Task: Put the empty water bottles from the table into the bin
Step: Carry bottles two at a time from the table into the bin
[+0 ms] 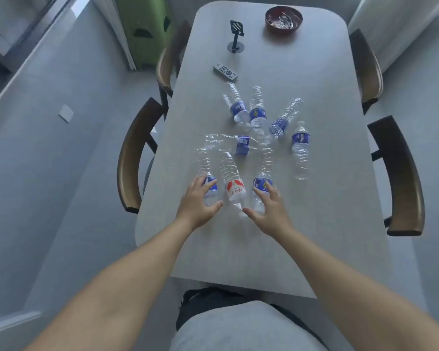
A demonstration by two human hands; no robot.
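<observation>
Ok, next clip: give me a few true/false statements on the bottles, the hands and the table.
1. Exactly one clear plastic bottle with a red and white label lies on the grey table. True.
2. The left hand reaches a blue-labelled clear bottle. True.
3. The right hand holds the grey remote control. False: it is at another blue-labelled bottle.
4. The dark red bowl sits by the hands. False: it is at the far end.
</observation>
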